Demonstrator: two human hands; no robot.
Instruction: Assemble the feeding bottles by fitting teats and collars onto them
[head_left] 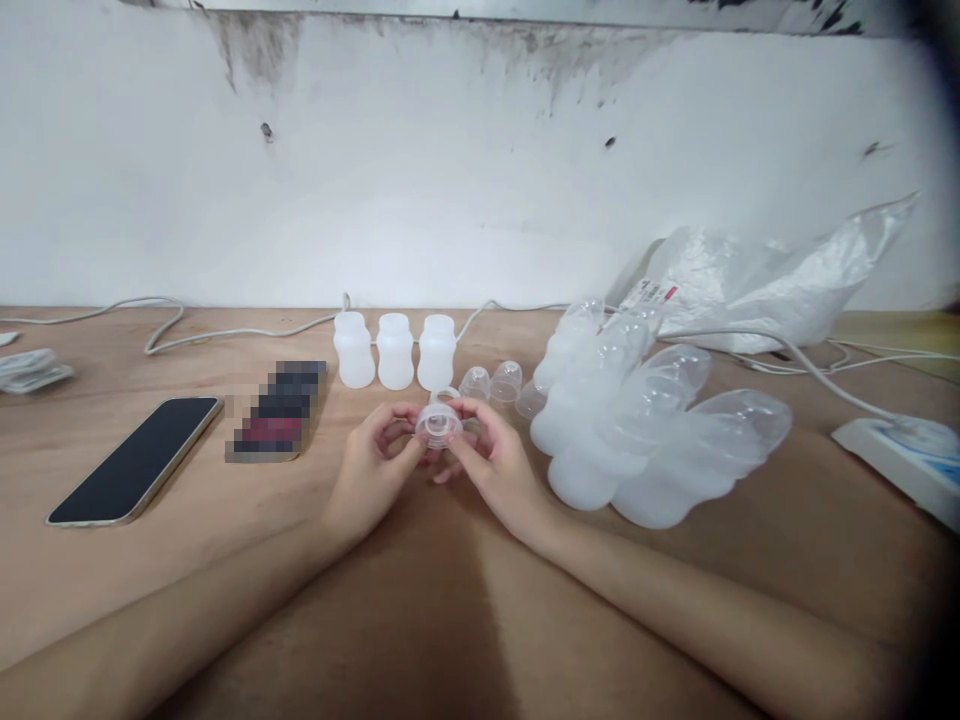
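Note:
Between the fingertips of both hands is a clear plastic bottle collar (pixel 439 426), held level above the tabletop. My left hand (pixel 375 465) pinches its left side, while my right hand (pixel 496 462) grips the right side with thumb and fingers. Just behind it shows another translucent ring (pixel 445 395), partly hidden. Three frosted white baby bottles without caps, among them the middle bottle (pixel 395 352), stand in a row beyond my hands. To their right are several clear domed caps (pixel 506 381). A heap of frosted bottles with clear caps (pixel 592 445) lies right of my right hand.
A dark-screened phone (pixel 139 460) and a second, pixelated device (pixel 281 412) lie at the left. A plastic bag (pixel 757 290) rests against the wall at the back right. A white power strip (pixel 900 455) sits at the right edge, with grey cables (pixel 240 335) along the back.

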